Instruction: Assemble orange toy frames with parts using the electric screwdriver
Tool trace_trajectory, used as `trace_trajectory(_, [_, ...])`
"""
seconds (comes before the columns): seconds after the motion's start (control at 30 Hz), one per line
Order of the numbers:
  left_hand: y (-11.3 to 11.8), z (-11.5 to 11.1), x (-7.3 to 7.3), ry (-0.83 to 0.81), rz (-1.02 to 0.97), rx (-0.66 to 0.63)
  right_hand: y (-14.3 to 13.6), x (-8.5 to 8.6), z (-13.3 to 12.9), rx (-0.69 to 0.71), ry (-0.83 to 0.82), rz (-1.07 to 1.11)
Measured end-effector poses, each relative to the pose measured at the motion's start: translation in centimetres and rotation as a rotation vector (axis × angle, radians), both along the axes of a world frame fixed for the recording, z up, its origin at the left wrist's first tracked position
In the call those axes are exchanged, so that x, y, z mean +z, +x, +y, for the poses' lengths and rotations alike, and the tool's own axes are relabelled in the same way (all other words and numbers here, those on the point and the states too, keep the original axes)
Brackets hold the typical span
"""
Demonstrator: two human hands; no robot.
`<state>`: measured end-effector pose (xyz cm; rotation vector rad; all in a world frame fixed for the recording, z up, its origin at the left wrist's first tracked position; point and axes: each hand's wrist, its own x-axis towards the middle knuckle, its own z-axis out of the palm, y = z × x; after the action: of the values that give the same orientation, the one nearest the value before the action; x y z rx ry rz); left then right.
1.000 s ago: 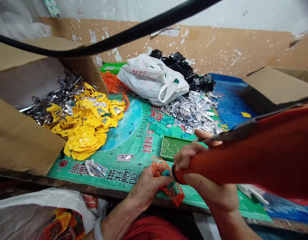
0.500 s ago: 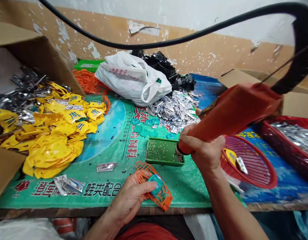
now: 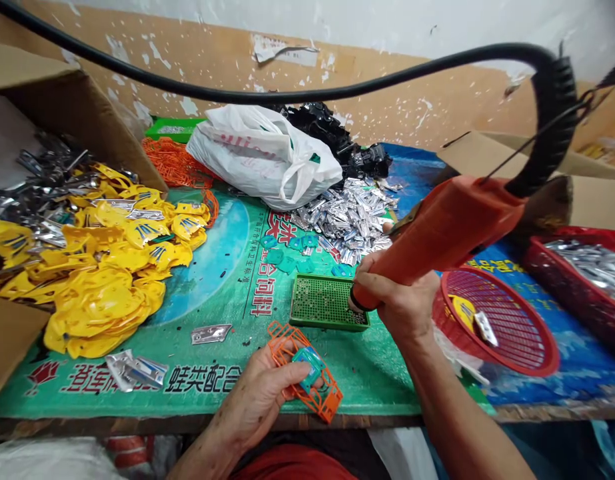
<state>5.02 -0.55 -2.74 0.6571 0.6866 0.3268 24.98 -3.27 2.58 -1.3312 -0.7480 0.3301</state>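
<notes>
Near the table's front edge, my left hand (image 3: 267,380) pinches an orange plastic frame (image 3: 331,401) with a teal plastic piece (image 3: 310,368) on it, the thumb lying over the teal piece. My right hand (image 3: 404,293) is wrapped round a red-covered electric screwdriver (image 3: 447,223) with a thick black cable. The tool's lower end points down at the right end of a green screw tray (image 3: 321,303); its tip is hidden, so I cannot tell whether it touches the small screws there. More teal pieces (image 3: 287,257) lie just behind the tray.
Yellow plastic shells (image 3: 107,300) and metal parts spill from a cardboard box (image 3: 87,120) at left. Behind the tray are silvery plates (image 3: 347,220), a white bag (image 3: 267,153) and black parts (image 3: 322,130). At right stands a red basket (image 3: 532,333). The black cable (image 3: 287,97) hangs across the view.
The screwdriver's rear end and its cable have swung a little down and to the left in view. Its lower end stays over the tray. The left hand's hold looks the same.
</notes>
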Motion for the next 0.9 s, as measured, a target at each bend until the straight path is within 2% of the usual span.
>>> trace_trajectory(0.47, [0.0,-0.1,0.3,0.022,0.075,0.075,-0.9,1.0,-0.2,-0.023,-0.034,-0.050])
trace_trajectory(0.63, [0.1,-0.2,0.3,0.013,0.085,0.115,-0.9,0.7,-0.2,-0.048,-0.055,-0.050])
trace_trajectory(0.77, [0.2,-0.2,0.2,-0.002,0.075,0.154,-0.4,0.8,-0.4,-0.037,0.042,-0.017])
trace_trajectory(0.9, [0.3,-0.2,0.3,-0.004,0.036,0.161,-1.5,2.8,-1.4,0.065,0.199,0.085])
